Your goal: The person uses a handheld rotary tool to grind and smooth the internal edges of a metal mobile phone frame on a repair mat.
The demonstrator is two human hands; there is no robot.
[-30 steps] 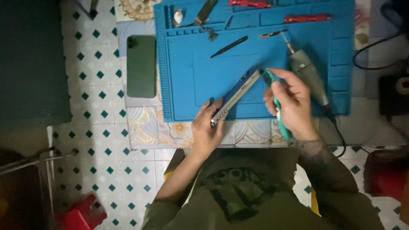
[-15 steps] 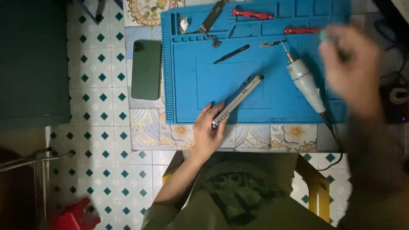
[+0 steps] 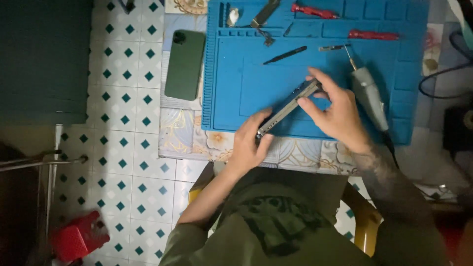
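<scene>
A thin grey phone frame, seen edge-on, is held tilted above a blue work mat. My left hand grips its lower end near the mat's front edge. My right hand pinches its upper end between thumb and fingers. A grey rotary tool with a cord lies just right of my right hand.
A dark green phone lies face down left of the mat on a patterned tabletop. Black tweezers, two red-handled tools and metal parts sit at the mat's back. A red stool stands on the tiled floor.
My right hand had a teal tool, swung away to the right, and has come back without it, now gripping the frame's upper end. My left hand stayed on the lower end.
</scene>
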